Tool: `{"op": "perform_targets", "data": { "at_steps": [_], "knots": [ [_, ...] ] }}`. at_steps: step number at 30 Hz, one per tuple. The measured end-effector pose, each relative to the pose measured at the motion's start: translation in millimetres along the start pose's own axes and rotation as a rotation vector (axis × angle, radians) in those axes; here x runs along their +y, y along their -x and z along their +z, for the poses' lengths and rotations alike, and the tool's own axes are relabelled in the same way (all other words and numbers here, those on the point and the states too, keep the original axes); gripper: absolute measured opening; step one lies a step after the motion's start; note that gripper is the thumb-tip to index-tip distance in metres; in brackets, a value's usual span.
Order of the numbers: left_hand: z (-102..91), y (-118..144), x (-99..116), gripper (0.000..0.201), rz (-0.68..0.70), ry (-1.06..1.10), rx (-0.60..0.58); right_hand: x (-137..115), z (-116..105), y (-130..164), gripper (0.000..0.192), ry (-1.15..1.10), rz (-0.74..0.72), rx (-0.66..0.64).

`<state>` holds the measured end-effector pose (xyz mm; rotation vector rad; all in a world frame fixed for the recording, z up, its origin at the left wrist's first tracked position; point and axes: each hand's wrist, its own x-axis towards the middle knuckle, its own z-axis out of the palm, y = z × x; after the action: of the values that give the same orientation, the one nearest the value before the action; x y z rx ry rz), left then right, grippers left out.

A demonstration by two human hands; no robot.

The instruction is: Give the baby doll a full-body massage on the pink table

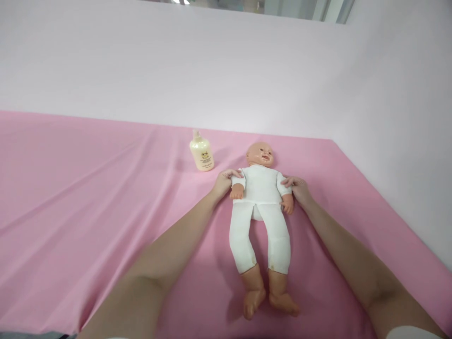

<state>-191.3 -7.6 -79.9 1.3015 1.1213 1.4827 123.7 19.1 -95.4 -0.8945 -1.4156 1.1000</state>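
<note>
The doll (260, 186) lies on its back on the pink-covered desk (353, 188), head pointing away from the person and bare feet toward them. The left hand (224, 182) has a narrow grip on the doll's upper arm on that side, fingers laid over the white fabric; the right hand (299, 187) has a similar narrow grip on the other arm. How firmly either one presses cannot be told, since the undersides are hidden.

To do this hold well, I would keep both hands level and the pressure light and even, so the body stays straight and neither arm is pulled harder than the other. Holding above the doll's hard hands, on the soft upper arm, seems right: cloth there probably gives under the fingers. Wrists are best kept low and loose, and any shift made with both sides together, lest the head roll.

The bottle (202, 153) stands upright near the left hand, apart from it; the left elbow should be kept from swinging that way.
</note>
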Motion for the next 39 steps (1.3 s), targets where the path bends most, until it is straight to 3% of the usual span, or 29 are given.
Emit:
{"op": "perform_targets", "data": {
  "at_steps": [3,6,8,11,13,17,21,30,39],
  "knots": [
    [1.8,3.3,4.9,0.003,0.023,-0.049,-0.023,-1.0,0.8,0.3,0.012,0.075,-0.053,-0.042],
    [3.7,7.3,8.3,0.011,0.047,-0.056,-0.05,-4.6,1.2,1.3,0.005,0.129,-0.061,-0.047],
    [5.2,9.5,9.0,0.022,0.054,-0.079,-0.051,-7.6,1.7,3.0,0.018,0.156,-0.025,-0.057],
    [6.9,10.2,7.9,0.036,0.098,-0.113,0.045,-11.4,3.8,6.3,0.035,0.172,-0.006,-0.063],
    [6.8,9.0,6.3,0.039,0.124,-0.121,0.107,-12.8,6.3,8.2,0.041,0.188,-0.033,-0.016],
    [3.4,6.3,2.7,0.036,0.095,-0.196,0.119,-14.8,10.6,11.5,0.054,0.276,-0.131,0.106],
    [-0.3,4.0,-0.1,0.036,0.119,-0.358,0.144,-16.8,11.0,13.2,0.049,0.402,-0.209,0.151],
    [-3.6,2.7,-1.7,0.052,-0.016,-0.535,0.048,-13.4,5.3,6.4,0.064,0.582,0.031,0.013],
    [-7.8,-0.3,-11.8,0.058,-0.001,-0.331,0.023,-9.0,-1.0,4.7,0.062,0.433,0.066,0.018]
  ]
}}
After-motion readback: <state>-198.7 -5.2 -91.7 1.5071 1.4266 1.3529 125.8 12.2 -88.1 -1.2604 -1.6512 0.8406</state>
